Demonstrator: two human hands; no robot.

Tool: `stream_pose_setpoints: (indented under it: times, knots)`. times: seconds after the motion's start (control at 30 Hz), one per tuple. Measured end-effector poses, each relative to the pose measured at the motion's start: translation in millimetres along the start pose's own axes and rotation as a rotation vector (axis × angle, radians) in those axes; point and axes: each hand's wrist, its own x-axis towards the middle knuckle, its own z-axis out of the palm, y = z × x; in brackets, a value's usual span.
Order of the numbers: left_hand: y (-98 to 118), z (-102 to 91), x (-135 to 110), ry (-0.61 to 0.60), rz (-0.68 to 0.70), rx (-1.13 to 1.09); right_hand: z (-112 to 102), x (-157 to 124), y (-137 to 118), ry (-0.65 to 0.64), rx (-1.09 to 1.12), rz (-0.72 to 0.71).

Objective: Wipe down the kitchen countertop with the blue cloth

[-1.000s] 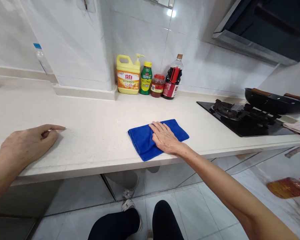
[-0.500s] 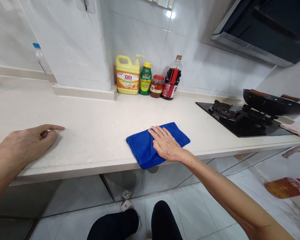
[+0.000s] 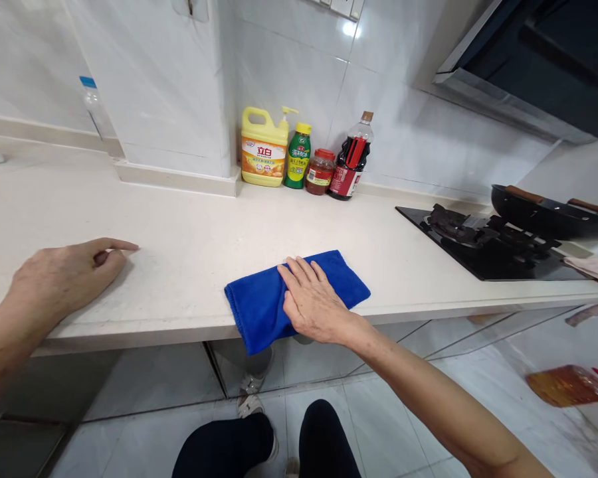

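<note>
A folded blue cloth lies on the pale countertop, its near corner hanging over the front edge. My right hand holds it pressed down from above, fingers stretched over its middle. To the left, my left hand rests on the counter away from the cloth. Its index finger is stretched out to the right, the thumb is below it, and the other fingers are mostly hidden. Nothing shows in that hand.
A yellow detergent jug, a green bottle, a red-lidded jar and a dark sauce bottle stand against the wall. A wok sits on the black gas stove at right, under a range hood.
My right hand and the blue cloth have slid left and toward the front edge. The view has shifted slightly; my left hand stays at about the same place on the counter.
</note>
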Motion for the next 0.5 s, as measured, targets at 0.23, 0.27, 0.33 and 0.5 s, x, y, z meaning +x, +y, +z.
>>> stream_pose_setpoints:
  times: [0.23, 0.27, 0.33, 0.5]
  knots:
    - [3.7, -1.6, -2.5, -0.006, 0.001, 0.006, 0.2, 17.8, -14.6, -0.006, 0.009, -0.017]
    - [3.4, -1.3, -2.2, -0.007, 0.002, 0.009, 0.1, 20.0, -15.4, -0.009, 0.011, -0.019]
    - [2.2, -0.9, -1.5, -0.014, 0.008, 0.02, -0.3, 24.1, -16.4, -0.013, 0.013, -0.027]
    - [1.7, -2.1, -2.2, -0.012, 0.029, 0.033, -0.8, 36.2, -16.4, -0.038, 0.02, -0.051]
